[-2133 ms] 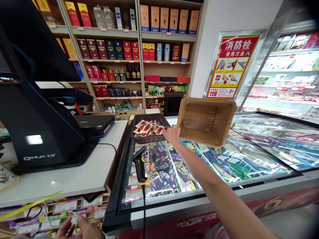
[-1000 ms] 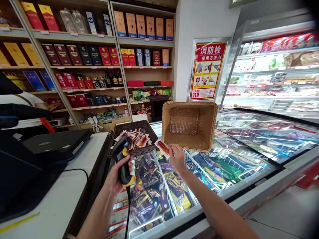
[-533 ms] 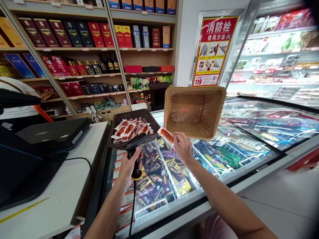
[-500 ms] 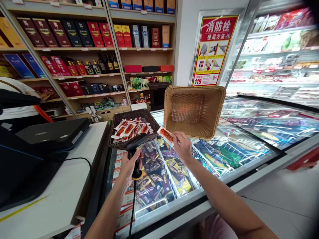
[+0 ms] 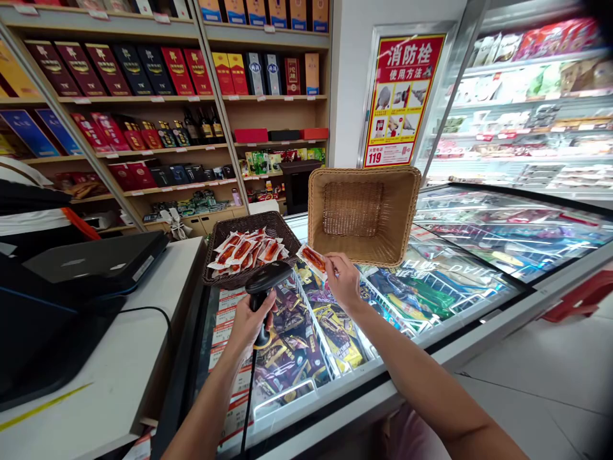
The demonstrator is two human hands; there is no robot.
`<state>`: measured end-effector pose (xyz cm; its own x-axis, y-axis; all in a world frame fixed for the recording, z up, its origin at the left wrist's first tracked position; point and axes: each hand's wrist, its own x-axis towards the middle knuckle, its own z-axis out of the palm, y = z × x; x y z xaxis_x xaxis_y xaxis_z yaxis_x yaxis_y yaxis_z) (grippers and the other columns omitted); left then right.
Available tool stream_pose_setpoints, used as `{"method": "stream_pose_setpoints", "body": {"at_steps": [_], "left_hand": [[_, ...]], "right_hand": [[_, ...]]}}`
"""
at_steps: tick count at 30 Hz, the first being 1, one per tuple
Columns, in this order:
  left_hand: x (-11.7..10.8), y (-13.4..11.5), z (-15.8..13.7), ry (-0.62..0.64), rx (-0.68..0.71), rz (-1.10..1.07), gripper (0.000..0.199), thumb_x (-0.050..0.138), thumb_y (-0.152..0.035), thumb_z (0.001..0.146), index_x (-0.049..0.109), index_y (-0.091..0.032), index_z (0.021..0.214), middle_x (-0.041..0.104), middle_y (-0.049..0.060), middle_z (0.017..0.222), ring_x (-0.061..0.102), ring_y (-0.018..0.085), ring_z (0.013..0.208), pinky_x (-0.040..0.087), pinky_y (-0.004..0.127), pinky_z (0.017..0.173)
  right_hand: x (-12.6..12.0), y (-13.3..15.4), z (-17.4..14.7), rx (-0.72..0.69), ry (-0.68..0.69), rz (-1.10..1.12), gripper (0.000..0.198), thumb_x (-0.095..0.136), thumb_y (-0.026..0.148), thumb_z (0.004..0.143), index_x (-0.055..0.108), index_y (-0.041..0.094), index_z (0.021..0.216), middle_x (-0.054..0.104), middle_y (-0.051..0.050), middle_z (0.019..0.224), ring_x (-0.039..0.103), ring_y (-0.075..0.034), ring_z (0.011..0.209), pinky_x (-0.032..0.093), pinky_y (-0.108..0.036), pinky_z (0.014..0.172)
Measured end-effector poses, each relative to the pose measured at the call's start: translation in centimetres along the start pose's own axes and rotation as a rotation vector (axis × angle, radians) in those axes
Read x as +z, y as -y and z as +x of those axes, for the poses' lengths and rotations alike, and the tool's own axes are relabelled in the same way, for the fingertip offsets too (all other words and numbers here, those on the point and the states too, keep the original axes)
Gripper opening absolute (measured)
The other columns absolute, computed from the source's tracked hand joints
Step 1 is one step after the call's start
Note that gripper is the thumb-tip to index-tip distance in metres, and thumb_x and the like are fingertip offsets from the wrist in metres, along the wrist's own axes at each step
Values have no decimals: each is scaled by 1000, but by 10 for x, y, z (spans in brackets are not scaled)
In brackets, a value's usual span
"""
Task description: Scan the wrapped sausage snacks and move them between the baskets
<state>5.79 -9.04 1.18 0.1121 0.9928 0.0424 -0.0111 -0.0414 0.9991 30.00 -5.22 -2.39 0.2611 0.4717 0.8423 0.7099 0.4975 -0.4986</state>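
My left hand (image 5: 249, 322) is wrapped round the handle of a black barcode scanner (image 5: 268, 276), whose head points right and whose cable hangs down. Between thumb and fingers, my right hand (image 5: 343, 281) pinches one end of a packaged sausage (image 5: 313, 258), a reddish stick in a clear and white wrapper. The scanner head is just left of the packet, with a gap between them. Beyond my left hand, a dark woven basket (image 5: 225, 225) holds several similar packets (image 5: 245, 249). A tan wicker basket (image 5: 409, 217) lies tipped, its opening facing me, behind my right hand.
Under both hands is a glass-topped freezer (image 5: 383, 374) with packaged ice creams in wire baskets. At left, a white counter (image 5: 108, 364) carries black equipment (image 5: 100, 255). Boxed goods fill the back shelves (image 5: 158, 99). A person's sleeve (image 5: 29, 223) shows at far left.
The view has shifted slightly, so most things sit a little further left. The scanner head has tilted and shows more of its top. Both hands keep their hold.
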Motion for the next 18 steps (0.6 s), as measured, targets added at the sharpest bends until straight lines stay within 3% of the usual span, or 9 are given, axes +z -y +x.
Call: {"method": "stream_pose_setpoints", "body": {"at_steps": [6,13,18], "left_hand": [[-3,4,5,-2,12,29,63,88,-73,60,63,-17,73,61,0,62,48,10,39,36,25,40],[-7,7,4,70,-3,108,59,85,-70,70,58,-18,66,55,-2,53,48,10,41,37,24,44],[-1,1,0,8,-17,69,56,89,-64,66,58,-18,69,55,-3,55,47,9,41,36,23,42]], "right_hand": [[-1,-3,2,15,-18,-11,36,45,34,108,75,22,93,73,-9,94,71,-21,87,60,-33,84],[-1,-9,3,14,-29,-7,36,45,34,108,75,21,92,74,-10,96,71,-20,86,57,-32,81],[3,-23,8,201,71,-75,40,45,38,106,72,21,80,74,-9,88,69,-21,82,52,-32,78]]}}
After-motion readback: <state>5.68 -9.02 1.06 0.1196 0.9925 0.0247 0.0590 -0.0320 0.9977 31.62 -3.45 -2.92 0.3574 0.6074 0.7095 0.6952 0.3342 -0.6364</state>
